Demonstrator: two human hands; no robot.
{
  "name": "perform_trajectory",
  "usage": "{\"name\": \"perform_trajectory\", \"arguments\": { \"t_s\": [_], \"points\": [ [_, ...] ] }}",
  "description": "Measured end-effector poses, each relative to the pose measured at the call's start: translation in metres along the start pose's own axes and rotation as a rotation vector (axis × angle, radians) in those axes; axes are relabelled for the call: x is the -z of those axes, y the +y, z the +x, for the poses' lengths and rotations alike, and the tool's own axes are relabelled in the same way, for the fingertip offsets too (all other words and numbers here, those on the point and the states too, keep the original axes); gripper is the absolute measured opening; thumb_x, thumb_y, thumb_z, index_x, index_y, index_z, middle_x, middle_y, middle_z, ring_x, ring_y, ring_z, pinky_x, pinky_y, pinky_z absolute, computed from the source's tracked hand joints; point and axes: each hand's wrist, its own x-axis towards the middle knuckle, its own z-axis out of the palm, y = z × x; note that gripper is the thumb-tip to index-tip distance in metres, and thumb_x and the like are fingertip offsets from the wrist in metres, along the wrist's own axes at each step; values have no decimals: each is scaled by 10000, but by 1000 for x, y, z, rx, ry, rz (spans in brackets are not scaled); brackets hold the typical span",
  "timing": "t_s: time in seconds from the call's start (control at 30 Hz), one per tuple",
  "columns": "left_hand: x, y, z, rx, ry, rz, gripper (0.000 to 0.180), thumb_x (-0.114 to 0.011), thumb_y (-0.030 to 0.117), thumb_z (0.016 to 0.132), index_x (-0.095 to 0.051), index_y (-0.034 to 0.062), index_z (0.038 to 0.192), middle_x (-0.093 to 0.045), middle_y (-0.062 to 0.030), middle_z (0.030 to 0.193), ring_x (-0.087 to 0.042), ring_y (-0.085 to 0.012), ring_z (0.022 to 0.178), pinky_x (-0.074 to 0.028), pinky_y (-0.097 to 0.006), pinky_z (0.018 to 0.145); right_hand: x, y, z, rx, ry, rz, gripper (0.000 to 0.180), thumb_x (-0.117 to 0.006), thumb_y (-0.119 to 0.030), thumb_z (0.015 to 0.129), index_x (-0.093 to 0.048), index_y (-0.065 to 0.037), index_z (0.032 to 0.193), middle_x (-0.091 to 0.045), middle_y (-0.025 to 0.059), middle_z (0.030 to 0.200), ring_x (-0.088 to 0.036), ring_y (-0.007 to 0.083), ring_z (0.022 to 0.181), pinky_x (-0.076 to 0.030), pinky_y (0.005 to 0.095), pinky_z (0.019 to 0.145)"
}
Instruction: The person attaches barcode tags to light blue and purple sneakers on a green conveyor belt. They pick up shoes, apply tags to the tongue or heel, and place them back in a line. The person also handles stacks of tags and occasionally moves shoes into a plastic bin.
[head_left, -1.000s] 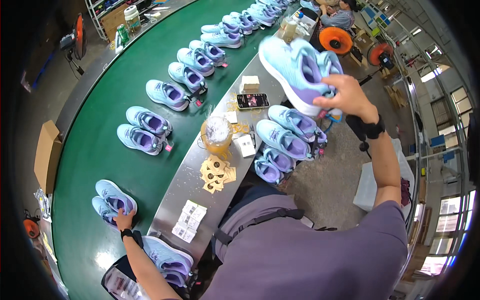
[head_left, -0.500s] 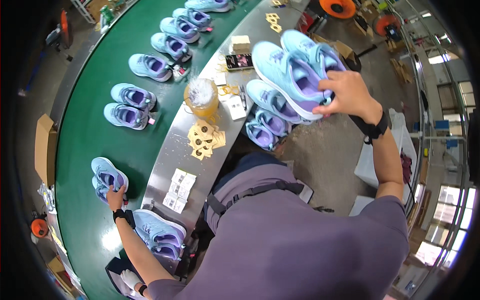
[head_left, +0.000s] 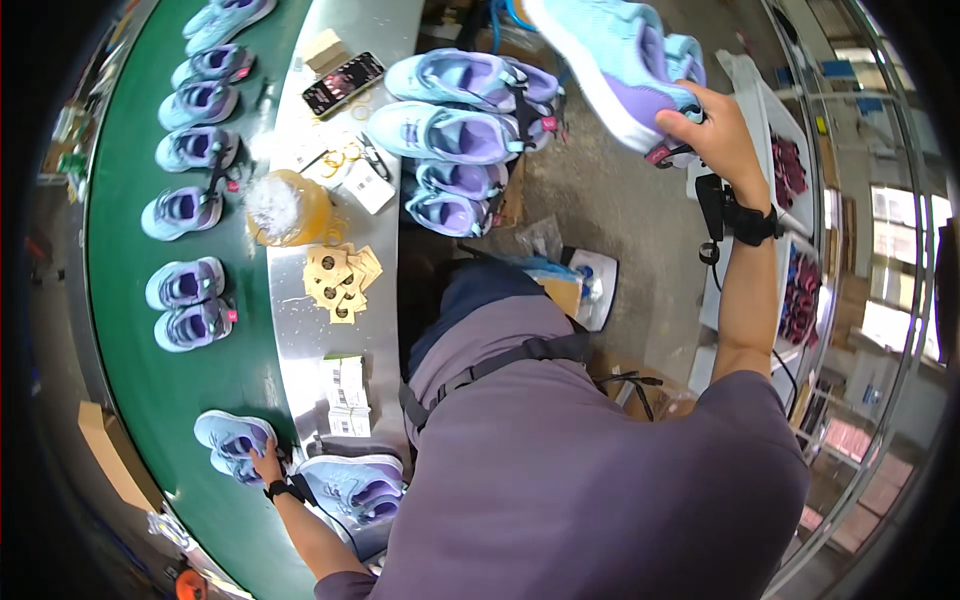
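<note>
Up in the air at the upper right, my right hand grips a pair of light blue and lilac sneakers by the heels, thumb outside. My left hand is closed on the heel end of another pair of sneakers, which rests on the green conveyor belt. Beside that hand stands a further pair, the sneakers by the near end of the metal ledge. Several more sneakers sit grouped at the far right side of the ledge, below and left of the raised pair.
Pairs of sneakers line the belt. On the metal ledge are a tub of yellow bands, tan tags, white label stacks and a phone. A white rack stands at the right.
The view has turned, shifting the belt leftward. My right hand carries its sneakers farther right, away from the ledge. My left hand keeps its hold; a gloved hand lower left has left view.
</note>
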Motion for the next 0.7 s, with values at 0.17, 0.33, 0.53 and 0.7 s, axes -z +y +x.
{"name": "perform_trajectory", "arguments": {
  "t_s": [0.17,0.33,0.53,0.7],
  "points": [
    [11,3,-9,73,-95,-60,940,-727,428,711,-291,-114,1343,-386,-255,1349,-410,-319,1230,-337,-358,1006,-48,109,-54,-416,-2,-195,687,-619,-614,706,-635,-36,1076,-663,162,960,-633,284,901,-469,349,805],
    [15,6,-13,64,-95,111,947,-720,444,699,-304,-119,1336,-385,-271,1345,-399,-337,1238,-314,-366,1023,-107,147,-123,-715,-426,-71,747,-564,-676,700,-622,-58,1116,-642,202,1017,-620,322,955,-458,381,841],
    [15,1,-11,68,-134,60,943,-718,450,685,-323,-116,1328,-401,-265,1338,-402,-336,1239,-307,-360,1027,-207,156,-216,-748,-808,-82,796,-573,-697,661,-608,-55,1131,-614,205,1089,-596,311,1010,-452,389,859],
    [15,-12,0,9,-82,75,949,-725,448,658,-340,-117,1316,-411,-266,1330,-406,-343,1236,-306,-359,1032,-280,157,-296,-534,-739,-75,729,-606,-664,661,-593,-136,1164,-646,185,997,-627,339,909,-493,430,773]
  ]
}}
